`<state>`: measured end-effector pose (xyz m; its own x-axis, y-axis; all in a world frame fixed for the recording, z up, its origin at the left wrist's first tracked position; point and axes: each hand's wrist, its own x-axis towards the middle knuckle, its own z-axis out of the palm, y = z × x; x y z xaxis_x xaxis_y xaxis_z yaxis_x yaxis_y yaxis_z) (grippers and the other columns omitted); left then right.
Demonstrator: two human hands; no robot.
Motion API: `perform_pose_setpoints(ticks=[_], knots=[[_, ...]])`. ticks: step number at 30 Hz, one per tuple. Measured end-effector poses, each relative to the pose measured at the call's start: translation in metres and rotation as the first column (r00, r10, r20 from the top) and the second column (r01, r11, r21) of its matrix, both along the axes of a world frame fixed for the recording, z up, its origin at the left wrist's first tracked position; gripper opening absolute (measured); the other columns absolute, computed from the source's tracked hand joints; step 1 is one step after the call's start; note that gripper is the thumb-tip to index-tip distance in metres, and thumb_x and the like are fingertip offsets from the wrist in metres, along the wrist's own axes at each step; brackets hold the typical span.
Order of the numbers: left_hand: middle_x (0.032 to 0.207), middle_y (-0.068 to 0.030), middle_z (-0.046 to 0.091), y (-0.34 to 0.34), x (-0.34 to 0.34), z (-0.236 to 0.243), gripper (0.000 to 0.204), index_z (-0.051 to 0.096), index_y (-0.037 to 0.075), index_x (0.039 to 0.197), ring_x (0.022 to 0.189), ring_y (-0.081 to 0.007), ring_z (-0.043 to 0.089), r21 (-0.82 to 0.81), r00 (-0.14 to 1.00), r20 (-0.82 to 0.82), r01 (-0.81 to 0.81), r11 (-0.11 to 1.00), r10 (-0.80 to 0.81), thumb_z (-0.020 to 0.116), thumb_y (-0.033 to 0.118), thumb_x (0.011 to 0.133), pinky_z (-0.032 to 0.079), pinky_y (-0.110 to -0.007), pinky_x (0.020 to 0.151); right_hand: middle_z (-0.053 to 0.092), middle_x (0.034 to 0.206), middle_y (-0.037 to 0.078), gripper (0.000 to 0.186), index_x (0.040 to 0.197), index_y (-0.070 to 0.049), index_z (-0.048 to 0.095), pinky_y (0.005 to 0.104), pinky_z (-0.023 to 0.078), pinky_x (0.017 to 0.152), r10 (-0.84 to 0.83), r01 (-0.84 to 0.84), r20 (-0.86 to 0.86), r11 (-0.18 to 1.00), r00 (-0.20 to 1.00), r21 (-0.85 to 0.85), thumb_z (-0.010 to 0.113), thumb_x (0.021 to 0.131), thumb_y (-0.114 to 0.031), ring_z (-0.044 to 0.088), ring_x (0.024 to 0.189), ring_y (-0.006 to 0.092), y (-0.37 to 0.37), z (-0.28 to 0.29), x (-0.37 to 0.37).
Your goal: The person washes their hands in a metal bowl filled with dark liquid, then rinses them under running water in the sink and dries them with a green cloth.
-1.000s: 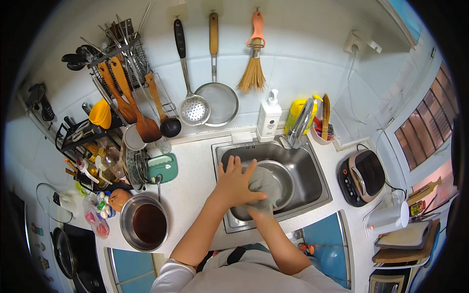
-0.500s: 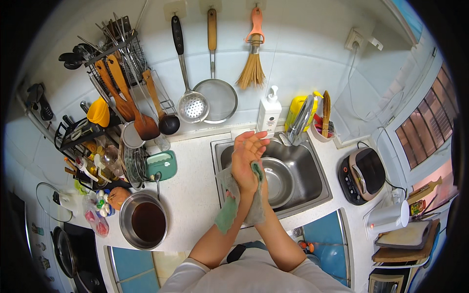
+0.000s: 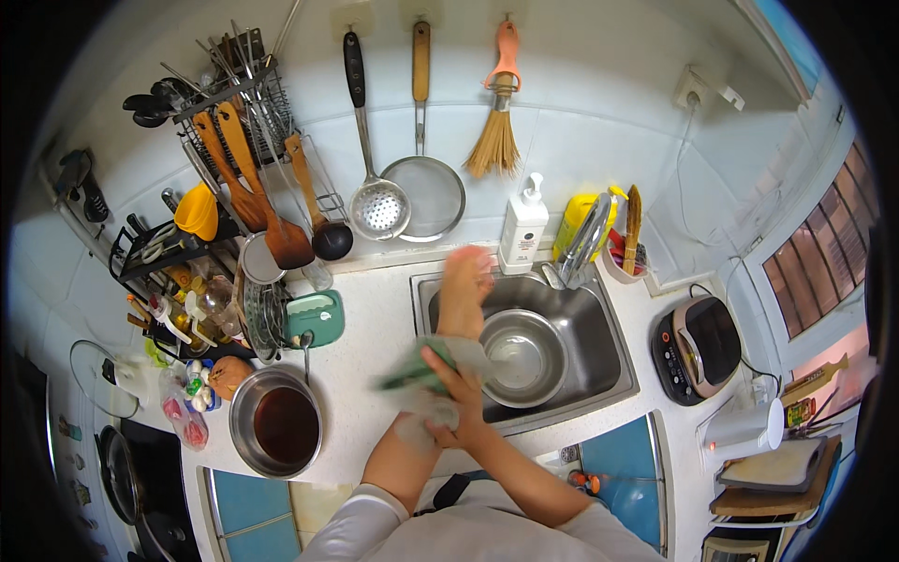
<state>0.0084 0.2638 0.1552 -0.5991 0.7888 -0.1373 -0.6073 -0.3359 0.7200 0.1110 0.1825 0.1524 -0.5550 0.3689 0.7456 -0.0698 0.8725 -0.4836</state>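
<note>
My left hand (image 3: 467, 269) reaches over the sink's left edge, its fingers loosely stretched and blurred, with nothing seen in it. A thin green-and-grey cloth (image 3: 412, 375) lies wrapped over my left forearm, partly smeared by motion. My right hand (image 3: 459, 398) grips this cloth against the forearm, thumb and fingers around it. Just right of the hands, a round metal basin (image 3: 526, 361) sits in the steel sink (image 3: 599, 356), seemingly with a little clear liquid inside.
A steel pot (image 3: 236, 426) of brown liquid stands on the left counter, near a green dish (image 3: 318, 317) and a spoon (image 3: 306, 351). Behind the sink are a white pump bottle (image 3: 523, 229) and the faucet (image 3: 585, 239). A black electric cooker (image 3: 698, 345) stands at the right.
My right hand has moved from beside my left wrist down onto the left forearm, bringing the cloth with it. My left hand has stayed over the sink edge. The view has shifted slightly.
</note>
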Motion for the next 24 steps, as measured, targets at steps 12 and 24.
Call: perform_pose_setpoints(ticks=[12, 24], knots=[[0.101, -0.0142, 0.05, -0.035, -0.008, -0.013, 0.034, 0.048, 0.001, 0.102, 0.094, -0.0317, 0.047, -0.437, -0.248, -0.853, -0.143, 0.888, -0.46, 0.058, 0.013, 0.071, 0.041, -0.036, 0.08, 0.058, 0.083, 0.011, 0.051, 0.096, 0.007, 0.053, 0.026, 0.042, 0.068, -0.383, 0.039, -0.162, 0.467, 0.909, -0.883, 0.04, 0.086, -0.041, 0.055, 0.076, 0.0151, 0.156, -0.016, 0.022], [0.085, -0.0094, 0.058, -0.087, 0.027, 0.031, 0.023, 0.054, 0.008, 0.089, 0.083, -0.0218, 0.054, -0.81, -0.791, -0.459, 0.186, 0.556, -0.403, 0.052, 0.027, 0.076, 0.043, -0.032, 0.074, 0.055, 0.086, 0.018, 0.04, 0.094, 0.003, 0.053, 0.029, 0.039, 0.073, 0.468, -0.041, 0.255, 0.535, 0.846, -0.844, 0.042, 0.084, -0.034, 0.052, 0.08, 0.0229, 0.057, 0.013, 0.018]])
